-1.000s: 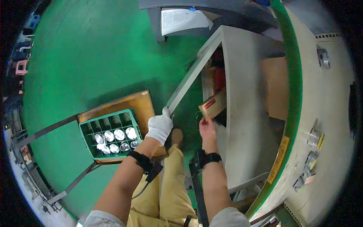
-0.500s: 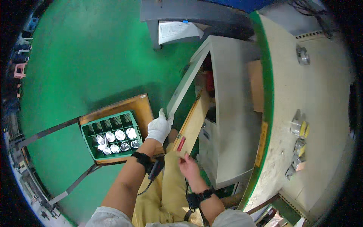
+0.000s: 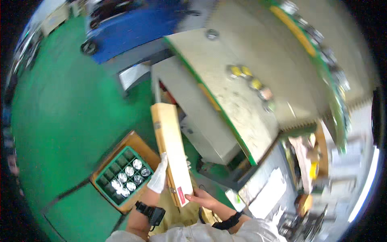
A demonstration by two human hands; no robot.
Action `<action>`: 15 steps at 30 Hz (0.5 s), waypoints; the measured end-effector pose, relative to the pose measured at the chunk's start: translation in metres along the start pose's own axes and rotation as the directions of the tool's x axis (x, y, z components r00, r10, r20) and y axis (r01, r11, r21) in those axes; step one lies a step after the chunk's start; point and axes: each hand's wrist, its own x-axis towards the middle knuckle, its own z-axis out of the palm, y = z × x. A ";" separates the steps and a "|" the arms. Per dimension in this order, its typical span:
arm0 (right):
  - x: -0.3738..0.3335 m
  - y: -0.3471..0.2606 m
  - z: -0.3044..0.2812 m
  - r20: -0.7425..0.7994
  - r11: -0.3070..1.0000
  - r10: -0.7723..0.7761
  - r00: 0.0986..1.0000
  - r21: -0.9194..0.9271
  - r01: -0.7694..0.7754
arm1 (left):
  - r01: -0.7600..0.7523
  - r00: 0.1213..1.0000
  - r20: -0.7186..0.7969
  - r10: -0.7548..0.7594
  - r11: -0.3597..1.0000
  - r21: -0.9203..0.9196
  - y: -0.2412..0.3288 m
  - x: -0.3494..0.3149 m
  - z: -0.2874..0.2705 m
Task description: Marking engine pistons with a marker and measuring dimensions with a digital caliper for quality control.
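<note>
A long, pale wooden case (image 3: 172,139) with a red label and a small metal clasp at its near end lies lengthwise in front of me. My left hand (image 3: 158,179), in a white glove, grips the case's left side, with some fingertips showing past the right side. My bare right hand (image 3: 202,198) holds the near right corner by the red label, its fingers partly hidden. Left of the case, a green divided crate (image 3: 108,194) holds several shiny round metal parts (image 3: 130,171).
The crate sits on a wooden-topped stand (image 3: 133,139). Right of the case are a grey cabinet (image 3: 197,109) and a green-edged workbench (image 3: 225,97) bearing several small metal parts. A blue cart (image 3: 133,38) stands at the back. Papers (image 3: 268,197) lie on a surface at right.
The wooden case has come out from the cabinet opening and up toward me. My left hand has moved from the cabinet door to the case. The view has swung right.
</note>
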 end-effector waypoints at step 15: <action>-0.161 -0.017 -0.023 -0.296 0.967 -0.256 0.920 -0.081 0.243 | 0.139 0.988 0.027 -0.154 0.947 0.290 -0.112 -0.044 0.142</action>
